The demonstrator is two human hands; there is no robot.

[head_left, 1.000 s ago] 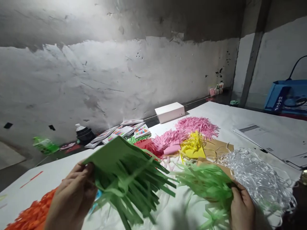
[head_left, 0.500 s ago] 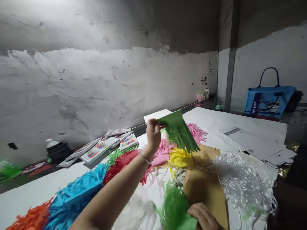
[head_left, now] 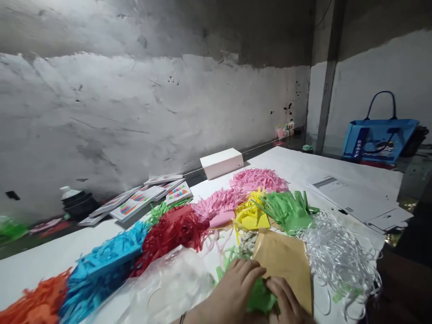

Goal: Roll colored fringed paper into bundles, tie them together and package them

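Observation:
Low in the view, my left hand (head_left: 236, 288) and my right hand (head_left: 283, 299) are close together with their fingers curled round green tissue paper (head_left: 260, 296). Light green strips stick out beyond the left fingers. Just behind the hands lies a brown paper envelope (head_left: 286, 261). A fringed green tassel bundle (head_left: 290, 211) rests past the envelope, beside yellow tassels (head_left: 253, 213). To the left of my left hand is a clear plastic bag (head_left: 178, 281) with white contents.
Red (head_left: 168, 229), blue (head_left: 104, 270), orange (head_left: 37, 301) and pink tassels (head_left: 258, 180) lie across the white table. White string (head_left: 337, 256) is heaped at right. Behind are a white box (head_left: 222, 164), printed cards (head_left: 141, 200) and a blue bag (head_left: 380, 139).
My left hand has come down from the raised green fringe to the green paper by my right hand. The green fringed bundle now lies beyond the envelope. The view has shifted slightly.

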